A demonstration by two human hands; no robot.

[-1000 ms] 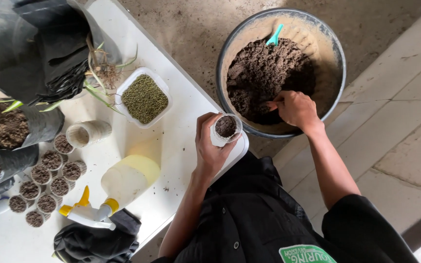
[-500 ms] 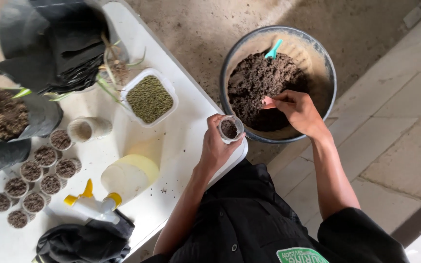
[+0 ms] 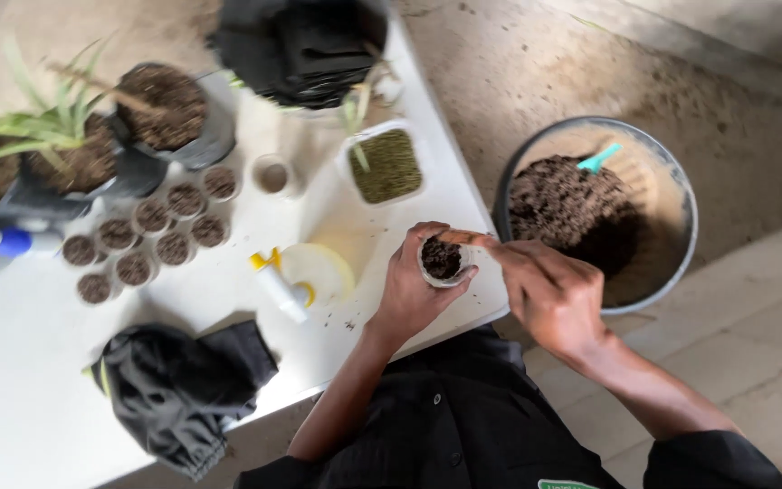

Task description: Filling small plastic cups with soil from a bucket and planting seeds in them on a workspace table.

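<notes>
Both hands meet over a small soil-filled pot at the near edge of the white bench.

The left hand (image 3: 409, 294) wraps around the small pot (image 3: 443, 261), holding it upright just above the bench (image 3: 29, 398) edge; the right hand (image 3: 545, 290) is loosely curled, its fingertips (image 3: 459, 238) touching the pot's rim over the soil. Just right, on the ground, stands a round tub of soil (image 3: 590, 213) with a teal scoop (image 3: 599, 158). Left of the hands lie a yellow-nozzled spray bottle (image 3: 305, 276), a cluster of filled small pots (image 3: 151, 237), a tray of green granules (image 3: 389, 165), black bags (image 3: 305, 45), potted plants (image 3: 65, 149) and a dark cloth (image 3: 183, 385).
</notes>
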